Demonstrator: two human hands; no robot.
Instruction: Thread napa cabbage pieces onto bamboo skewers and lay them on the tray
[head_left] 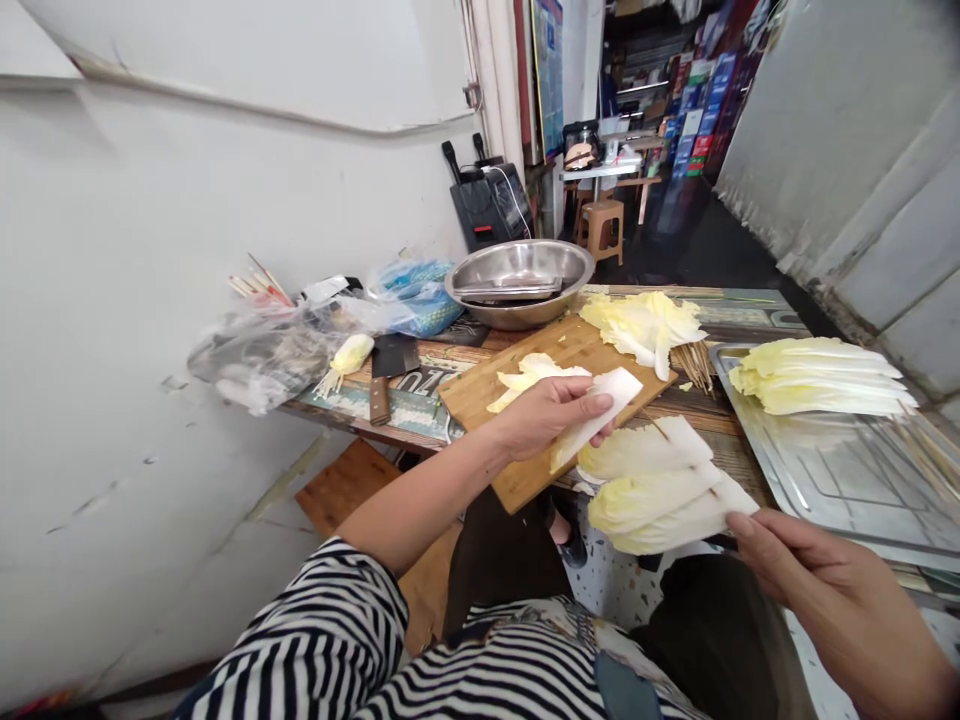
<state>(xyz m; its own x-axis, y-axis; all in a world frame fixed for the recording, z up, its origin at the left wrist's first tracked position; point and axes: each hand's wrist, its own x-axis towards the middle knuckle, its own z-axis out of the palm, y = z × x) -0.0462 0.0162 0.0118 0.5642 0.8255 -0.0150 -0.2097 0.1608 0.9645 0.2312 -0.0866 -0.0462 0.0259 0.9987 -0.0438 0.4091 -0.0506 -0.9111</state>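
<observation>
My left hand (544, 412) is closed on a napa cabbage leaf (616, 390), its white stem end up between thumb and fingers, above the edge of the wooden cutting board (502, 480). My right hand (802, 560) pinches the white end of skewered cabbage leaves (660, 500), which hang past the table's front edge, yellow tips to the left. A thin wooden skewer (660, 428) shows at the upper leaf. On the board lie a loose piece of leaf (525, 375), partly behind my left hand, and a pile of yellow leaves (641, 322).
Right of the board, bare skewers (696, 366) lie by a metal tray (817, 460) holding stacked leaves (821, 375). A steel basin (525, 315) stands behind the board. Leftward are a cleaver (381, 400), a small cabbage heart (349, 358) and plastic bags (259, 350) against the wall.
</observation>
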